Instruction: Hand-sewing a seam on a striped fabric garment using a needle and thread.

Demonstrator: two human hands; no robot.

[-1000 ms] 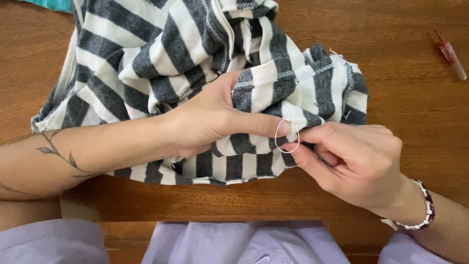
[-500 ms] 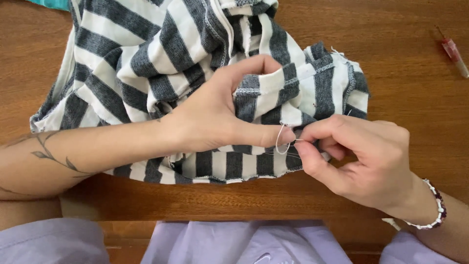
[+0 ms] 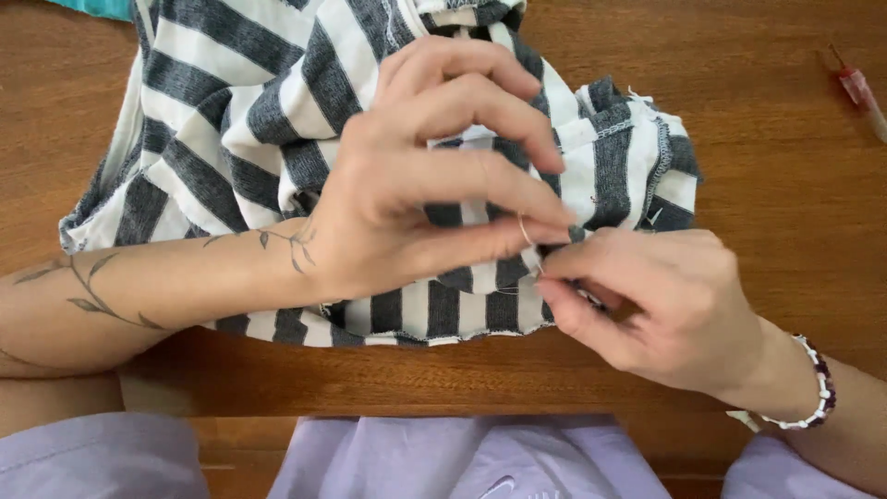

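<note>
The left hand (image 3: 407,185) pinches a white thread loop (image 3: 525,231) above the grey-and-white striped knit garment (image 3: 240,120); the right hand (image 3: 647,300), at four o'clock, grips thread at the hem; bare brown wooden table (image 3: 767,176) lies rightward.

Red-tipped pen (image 3: 857,91) on wooden table (image 3: 758,139); teal cloth (image 3: 97,7).

a home sewing spot: striped garment (image 3: 277,120) on a wooden table (image 3: 767,166), small red tool (image 3: 857,88) nearby.
</note>
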